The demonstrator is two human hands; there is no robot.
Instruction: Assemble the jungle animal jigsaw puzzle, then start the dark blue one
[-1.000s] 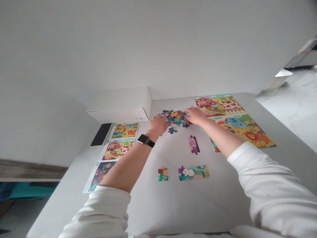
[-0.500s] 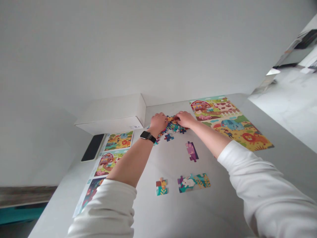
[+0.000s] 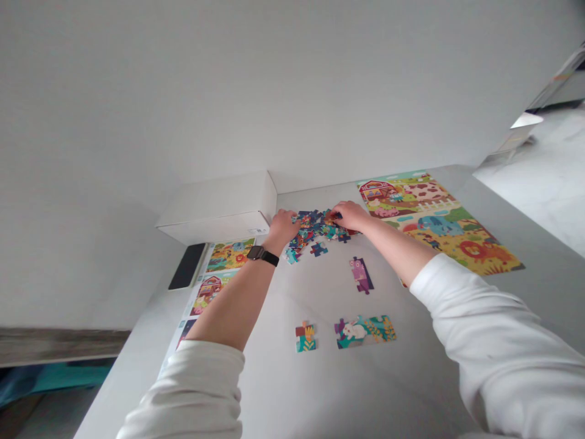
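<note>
A heap of loose jigsaw pieces (image 3: 311, 227), mostly dark blue, teal and red, lies on the white table near the wall. At its left edge, my left hand (image 3: 284, 225) has its fingers slightly apart and touching the outer pieces. My right hand (image 3: 351, 216) is bent over the right side, fingertips closed on a puzzle piece that they partly cover. Just in front of the heap lies a single blue piece (image 3: 319, 249). Nearer to me are a joined purple strip (image 3: 361, 274), a joined strip with a white rabbit (image 3: 365, 332) and a piece with a yellow plant (image 3: 306, 337).
A white box (image 3: 219, 210) stands against the wall at the left. Before it lie a dark phone (image 3: 187, 266) and a sheet of small pictures (image 3: 226, 255), partly behind my left arm. Farm and safari pictures (image 3: 439, 222) lie at the right.
My left hand has drawn apart from the right, toward the heap's left edge, uncovering more pieces. My right hand stays at the heap's right side. The view has shifted slightly.
</note>
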